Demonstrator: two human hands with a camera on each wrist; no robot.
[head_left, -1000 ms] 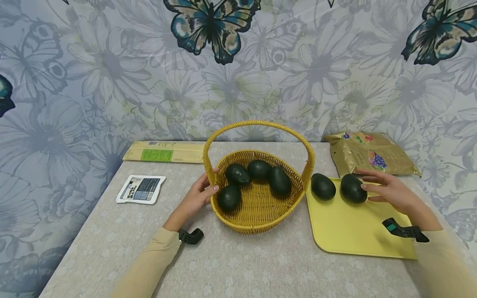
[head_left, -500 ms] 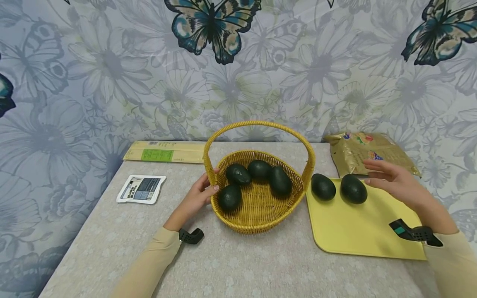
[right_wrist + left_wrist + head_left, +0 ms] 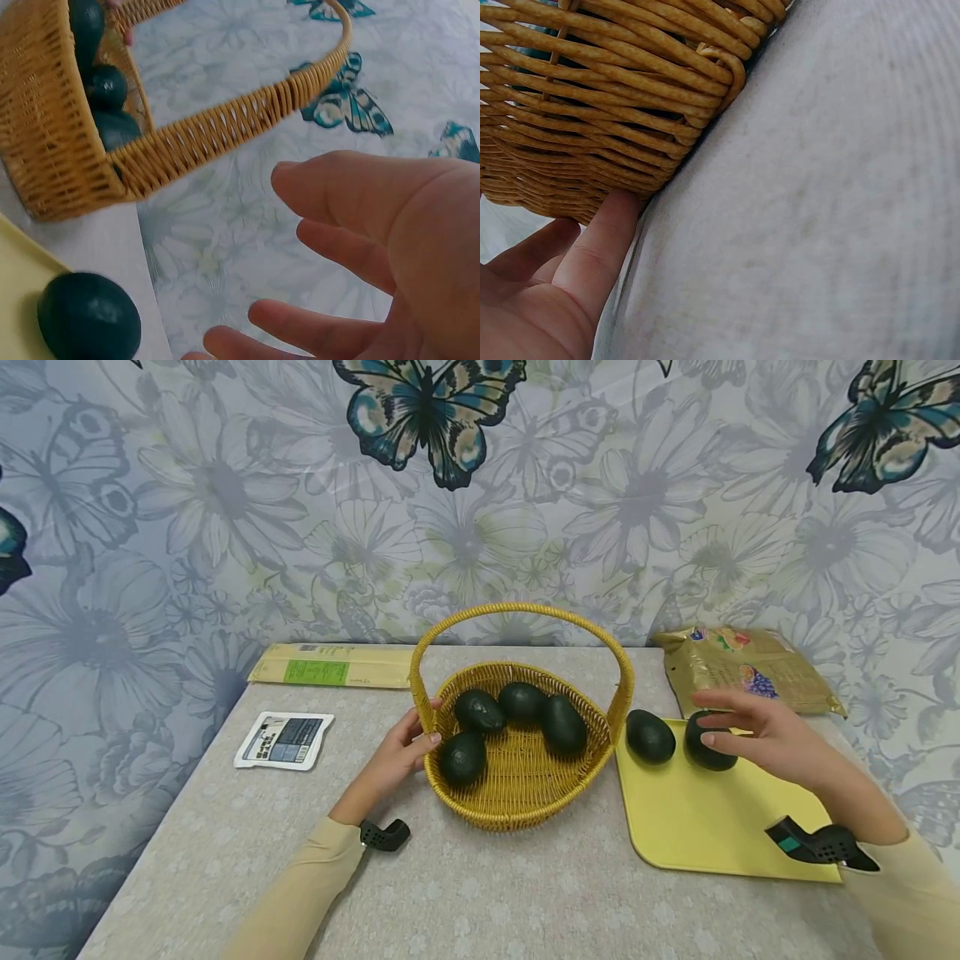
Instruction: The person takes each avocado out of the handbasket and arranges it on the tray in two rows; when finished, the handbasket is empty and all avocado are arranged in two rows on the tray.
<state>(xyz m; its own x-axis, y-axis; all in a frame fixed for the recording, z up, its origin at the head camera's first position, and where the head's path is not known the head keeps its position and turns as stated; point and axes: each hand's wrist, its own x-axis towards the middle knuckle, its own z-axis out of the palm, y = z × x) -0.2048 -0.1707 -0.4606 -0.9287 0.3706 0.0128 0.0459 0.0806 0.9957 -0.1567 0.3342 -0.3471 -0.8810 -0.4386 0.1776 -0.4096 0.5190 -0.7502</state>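
Observation:
A yellow wicker basket with a tall arched handle stands mid-table, holding several dark green avocados. At its left side my left hand grips the rim by the handle's foot; the left wrist view shows fingers against the woven wall. Two more avocados lie on a yellow tray: the left avocado is in full view, the right avocado partly hidden behind my right hand. That hand hovers with fingers loosely spread, and nothing shows between them in the right wrist view.
Behind the tray lies a gold fruit-printed packet. A flat cream packet with a green label lies at the back left, a white sealed pack in front of it. A butterfly-print cloth hangs behind the table.
My right hand has come off the right avocado, drawn back to the right, then returned left above it. The left hand, basket and avocados look unmoved.

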